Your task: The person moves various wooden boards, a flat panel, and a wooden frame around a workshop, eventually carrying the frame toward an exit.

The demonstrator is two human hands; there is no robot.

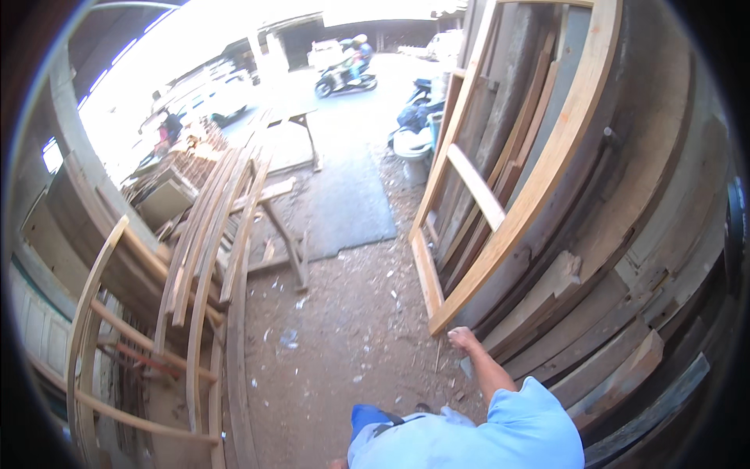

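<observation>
My right hand is held out from the blue sleeve, its fingers curled in and nothing showing in them. It is just beside the lower corner of a tall pale wooden frame with one crossbar, which leans on the stacked boards at right. I cannot make out any contact between hand and frame. Of my left hand only a sliver shows at the lower edge; its fingers are hidden.
Old planks line the right wall. Long timber strips rest on a trestle at left, beside a ladder-like wooden frame. A grey slab lies toward the street, where a motorbike and cars pass. Scraps litter the dirt floor.
</observation>
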